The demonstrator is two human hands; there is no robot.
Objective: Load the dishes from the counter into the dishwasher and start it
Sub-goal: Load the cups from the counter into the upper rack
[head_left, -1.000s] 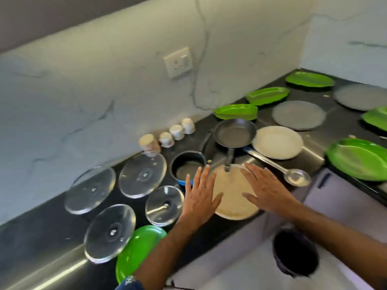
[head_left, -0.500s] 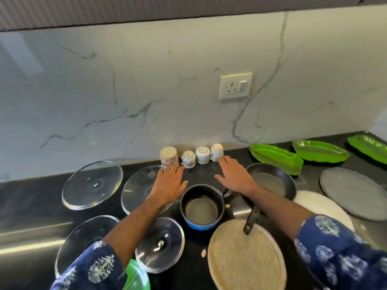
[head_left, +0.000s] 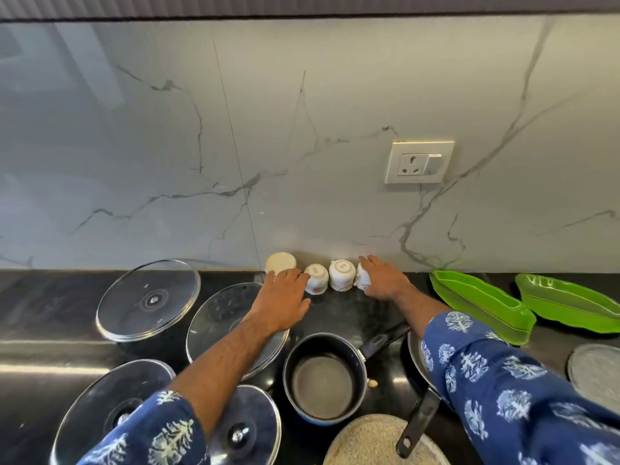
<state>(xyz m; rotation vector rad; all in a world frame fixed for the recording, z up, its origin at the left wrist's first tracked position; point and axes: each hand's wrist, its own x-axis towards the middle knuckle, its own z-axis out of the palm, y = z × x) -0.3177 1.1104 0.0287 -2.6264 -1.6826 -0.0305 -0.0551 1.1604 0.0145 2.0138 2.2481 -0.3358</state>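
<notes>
Four small white cups stand upside down in a row against the marble wall: a wider leftmost cup (head_left: 280,262), a second cup (head_left: 317,280), a third cup (head_left: 341,275) and a rightmost cup (head_left: 363,280). My left hand (head_left: 285,297) reaches forward with straight fingers, its tips touching the front of the leftmost cup and lying beside the second. My right hand (head_left: 384,280) lies over the rightmost cup, fingers across its top and thumb at its front, and hides most of it.
Several glass lids (head_left: 147,298) lie on the black counter (head_left: 339,317) at the left. In front of me stand a dark saucepan (head_left: 322,374), a frying pan handle (head_left: 419,421) and a beige plate (head_left: 365,441). Green leaf-shaped plates (head_left: 483,303) and a grey plate (head_left: 597,370) lie to the right.
Both hands have left the beige plate and moved forward over the pans to the row of cups at the wall. The view has swung left.
</notes>
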